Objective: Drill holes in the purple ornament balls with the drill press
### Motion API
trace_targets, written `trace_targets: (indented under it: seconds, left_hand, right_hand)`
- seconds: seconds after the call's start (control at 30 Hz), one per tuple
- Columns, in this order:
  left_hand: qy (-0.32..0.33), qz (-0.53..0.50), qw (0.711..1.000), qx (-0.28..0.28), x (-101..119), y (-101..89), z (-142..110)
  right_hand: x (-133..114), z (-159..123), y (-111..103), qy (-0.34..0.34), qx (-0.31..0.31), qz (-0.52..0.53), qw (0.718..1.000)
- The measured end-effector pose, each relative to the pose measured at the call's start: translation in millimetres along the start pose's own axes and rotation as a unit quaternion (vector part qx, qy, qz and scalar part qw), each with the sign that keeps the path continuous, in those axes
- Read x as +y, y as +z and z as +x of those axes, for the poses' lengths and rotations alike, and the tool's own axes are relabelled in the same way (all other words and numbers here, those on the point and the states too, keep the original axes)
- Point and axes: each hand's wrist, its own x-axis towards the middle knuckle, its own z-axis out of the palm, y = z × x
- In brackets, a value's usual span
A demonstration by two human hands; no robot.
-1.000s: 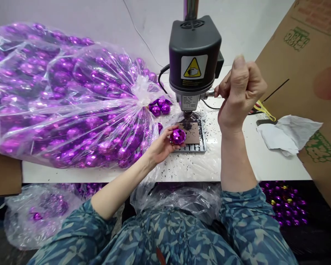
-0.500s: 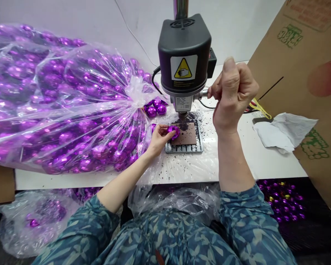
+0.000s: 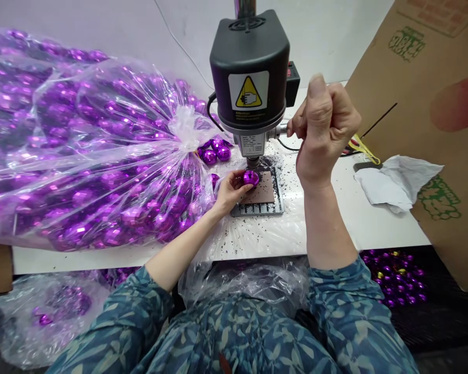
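Pinched in the fingers of my left hand [image 3: 231, 191] is a shiny purple faceted ball [image 3: 251, 178]. It sits over the brown board [image 3: 263, 193] on the metal base plate [image 3: 257, 209], right below the chuck [image 3: 252, 162] of a black drill press [image 3: 249, 67]. My right hand [image 3: 324, 130] is raised and closed at the right of the machine, around the end of its feed handle [image 3: 283, 130]. Most of the handle is hidden by the fingers. Dark chips lie scattered over the board and plate.
A tied clear bag [image 3: 81, 156] of purple balls fills the left of the white table [image 3: 327, 223]. Several loose balls [image 3: 217, 151] lie beside its knot. Crumpled white paper [image 3: 393, 182], yellow-handled scissors [image 3: 364, 148] and a cardboard box [image 3: 444, 124] are at the right. More balls [image 3: 398, 280] lie below.
My left hand has brought the ball from the board's left side to under the chuck. The right hand stays closed on the handle. The whole view has shifted slightly.
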Motion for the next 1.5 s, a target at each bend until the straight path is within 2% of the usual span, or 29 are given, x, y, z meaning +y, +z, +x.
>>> trace_targets:
  seconds: [0.23, 0.4, 0.73, 1.07, 1.37, 1.5]
  left_hand:
    - [0.014, 0.03, 0.999, -0.02, -4.9, 6.6, -4.6]
    - [0.063, 0.053, 0.996, -0.025, -11.0, 10.9, -10.8]
    - [0.035, 0.038, 0.999, 0.003, -8.3, 18.1, -12.9]
    - [0.05, 0.012, 0.999, -0.002, -16.2, 16.8, -10.8]
    - [0.063, 0.007, 0.998, -0.003, -21.2, 15.5, -9.5]
    - [0.076, 0.02, 0.997, -0.013, -26.4, 13.4, -7.7]
  right_hand:
    - [0.3, -0.4, 0.5, 0.002, 0.002, 0.003, 1.0]
    - [-2.1, -0.2, 1.4, 0.003, 0.005, -0.016, 1.0]
    - [1.1, -10.2, -0.4, 0.021, 0.029, -0.067, 0.997]
    - [6.4, -26.0, -2.5, -0.026, 0.067, 0.006, 0.997]
    - [26.0, -41.0, -10.8, -0.104, 0.056, 0.028, 0.993]
    - [31.6, -40.9, -12.2, -0.169, 0.047, 0.047, 0.983]
